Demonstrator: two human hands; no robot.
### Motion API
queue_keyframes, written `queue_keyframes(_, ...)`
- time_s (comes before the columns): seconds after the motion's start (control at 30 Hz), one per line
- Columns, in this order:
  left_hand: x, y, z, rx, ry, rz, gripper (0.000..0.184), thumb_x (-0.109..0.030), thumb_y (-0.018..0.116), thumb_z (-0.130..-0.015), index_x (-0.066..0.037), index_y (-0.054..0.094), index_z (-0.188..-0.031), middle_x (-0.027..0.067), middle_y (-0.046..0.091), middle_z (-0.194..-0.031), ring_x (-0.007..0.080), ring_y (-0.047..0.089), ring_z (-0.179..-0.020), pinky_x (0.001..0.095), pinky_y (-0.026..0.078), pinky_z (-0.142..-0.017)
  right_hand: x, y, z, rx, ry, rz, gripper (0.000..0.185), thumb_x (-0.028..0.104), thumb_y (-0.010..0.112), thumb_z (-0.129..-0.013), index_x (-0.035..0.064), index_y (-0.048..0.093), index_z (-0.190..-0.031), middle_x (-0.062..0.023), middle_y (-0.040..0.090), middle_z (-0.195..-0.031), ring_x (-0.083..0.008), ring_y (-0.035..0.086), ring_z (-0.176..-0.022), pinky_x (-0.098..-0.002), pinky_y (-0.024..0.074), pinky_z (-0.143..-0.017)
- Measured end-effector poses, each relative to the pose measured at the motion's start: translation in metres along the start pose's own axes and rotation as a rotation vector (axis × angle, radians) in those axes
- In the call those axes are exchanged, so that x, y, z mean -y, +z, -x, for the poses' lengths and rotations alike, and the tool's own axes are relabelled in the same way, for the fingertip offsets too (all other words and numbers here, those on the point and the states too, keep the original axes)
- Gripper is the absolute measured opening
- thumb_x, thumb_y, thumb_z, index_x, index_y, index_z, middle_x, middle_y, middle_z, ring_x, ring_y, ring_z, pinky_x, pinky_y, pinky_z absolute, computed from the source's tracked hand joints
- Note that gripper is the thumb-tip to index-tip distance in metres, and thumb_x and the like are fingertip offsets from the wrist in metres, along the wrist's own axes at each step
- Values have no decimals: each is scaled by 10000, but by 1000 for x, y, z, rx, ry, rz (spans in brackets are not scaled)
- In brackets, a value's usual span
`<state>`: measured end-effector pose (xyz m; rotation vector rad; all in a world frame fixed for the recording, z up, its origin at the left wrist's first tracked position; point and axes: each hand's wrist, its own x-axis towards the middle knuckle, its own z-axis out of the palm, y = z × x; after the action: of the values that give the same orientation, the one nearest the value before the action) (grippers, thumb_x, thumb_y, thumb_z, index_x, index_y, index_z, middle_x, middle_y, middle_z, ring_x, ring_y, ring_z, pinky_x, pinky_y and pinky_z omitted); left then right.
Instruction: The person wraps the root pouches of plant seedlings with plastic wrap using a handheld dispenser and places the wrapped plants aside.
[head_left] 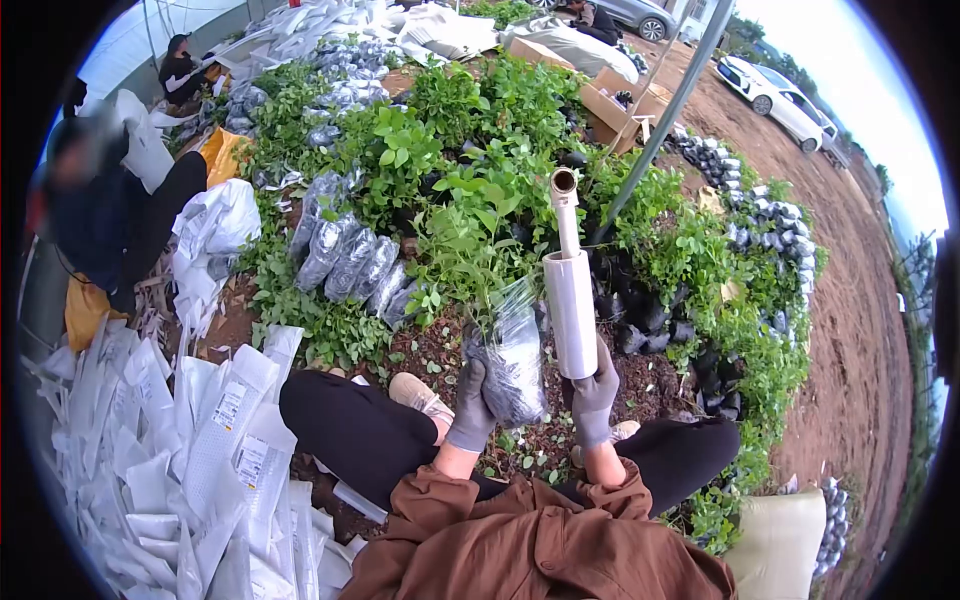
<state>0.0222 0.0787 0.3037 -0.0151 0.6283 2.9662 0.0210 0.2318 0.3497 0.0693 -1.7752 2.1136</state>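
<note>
My left hand [472, 402], in a grey glove, grips the side of a potted seedling [516, 378] whose dark root ball is wrapped in clear film. Its leafy stems lean up and to the left. A roll of stretch film [572, 318] stands nearly upright in my right hand [594, 396], also gloved in grey, with the fingers closed round its lower end. From the top of the roll sticks a pale tube-like handle [565, 200]. Clear film shows between the seedling's upper part and the roll; whether it is still joined to the roll I cannot tell.
Wrapped seedlings [350, 260] lie in a row at left. Leafy plants in black pots [650, 315] crowd ahead and right. White mailing bags [225, 410] pile at lower left. A metal pole [665, 125] slants up at right. A person [95, 215] sits at far left.
</note>
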Motion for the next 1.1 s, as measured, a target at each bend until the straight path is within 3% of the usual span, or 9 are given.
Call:
queue_keyframes(0.27, -21, 6, 10, 118, -380, -36, 745, -561, 565, -802, -75, 364, -1330, 84, 539, -1197, 212, 547, -1066, 358, 454, -909, -8, -7, 22, 213, 561, -172, 315, 138, 521, -854, 20, 504, -1146, 21, 531, -651, -68, 467, -447, -220, 371, -392)
queue_keyframes(0.33, -29, -4, -9, 175, -145, -985, 505, -484, 538, -868, -46, 469, -1110, 51, 582, -988, 153, 562, -857, 315, 470, -825, -18, -4, 17, 35, 576, -163, 267, 104, 485, -865, 71, 499, -1130, 50, 417, -541, -55, 318, -317, -218, 208, -289)
queue_keyframes(0.4, -28, 11, -19, 140, 266, -1275, 399, -390, 551, -885, -35, 450, -1037, 41, 567, -912, 134, 539, -801, 316, 477, -783, -19, -14, 12, 58, 586, -369, 214, 87, 504, -872, 64, 537, -1082, 33, 472, -579, -75, 385, -356, -230, 272, -317)
queue_keyframes(0.47, -29, 3, -19, 112, 49, -1058, 384, -296, 603, -864, -28, 434, -1081, 42, 569, -927, 136, 541, -844, 305, 474, -792, -11, -16, 9, 38, 474, -200, 200, 69, 528, -867, 39, 561, -1062, 7, 557, -660, -92, 494, -443, -237, 381, -382)
queue_keyframes(0.53, -15, 3, -10, 139, 23, -803, 470, -151, 693, -798, -20, 400, -1142, 50, 576, -977, 147, 561, -859, 288, 479, -803, -23, -8, 11, 29, 292, 9, 369, 56, 610, -799, -38, 528, -1146, -65, 612, -993, -90, 559, -903, -224, 447, -780)
queue_keyframes(0.77, 9, -4, -29, -398, 96, -386, 421, -84, 679, -781, 36, 488, -1138, 101, 599, -1012, 153, 606, -819, 276, 508, -725, 1, 20, 9, 49, -39, 320, 486, 42, 665, -738, -20, 519, -1197, -102, 612, -1088, -164, 597, -1002, -263, 449, -860)
queue_keyframes(0.97, -13, 8, -11, -66, 84, -370, 434, -217, 659, -824, 8, 492, -1156, 58, 590, -1031, 137, 593, -865, 260, 501, -792, 0, -26, 5, -72, 542, -137, 281, 61, 614, -802, -34, 572, -1062, -42, 632, -886, -87, 582, -794, -229, 466, -683)
queue_keyframes(1.07, -6, 2, -4, 205, -105, -451, 585, -407, 645, -817, -23, 473, -1223, 34, 568, -1102, 142, 558, -947, 295, 454, -860, -50, -22, 24, 54, 42, 207, 207, 78, 622, -823, -10, 588, -1008, -20, 622, -849, -34, 552, -719, -192, 437, -584)
queue_keyframes(1.1, -11, 18, 0, 273, -186, -417, 620, -459, 626, -819, -24, 470, -1232, 39, 557, -1130, 140, 540, -961, 306, 437, -869, -30, -14, 31, -1, 314, -15, 220, 95, 617, -842, -9, 585, -1032, -24, 624, -878, -36, 550, -758, -198, 444, -620)
